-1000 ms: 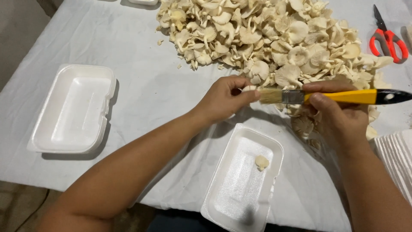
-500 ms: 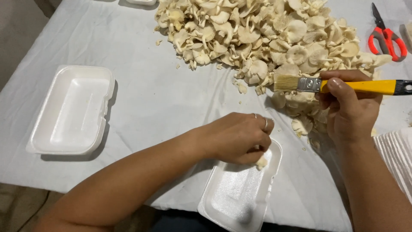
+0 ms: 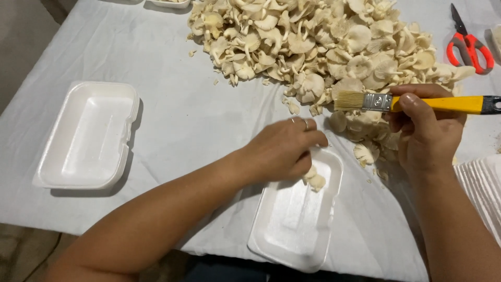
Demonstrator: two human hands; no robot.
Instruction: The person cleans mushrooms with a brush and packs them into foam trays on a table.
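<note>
A white-clothed table [image 3: 172,109] carries a mushroom heap [image 3: 323,47] far, red scissors [image 3: 468,44] far right, a foam tray [image 3: 86,136] left, another tray [image 3: 295,219] near.

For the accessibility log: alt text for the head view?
A left hand places mushroom pieces into a white foam tray while the right hand holds a yellow-handled brush beside a mushroom pile on a white-covered table.
</note>
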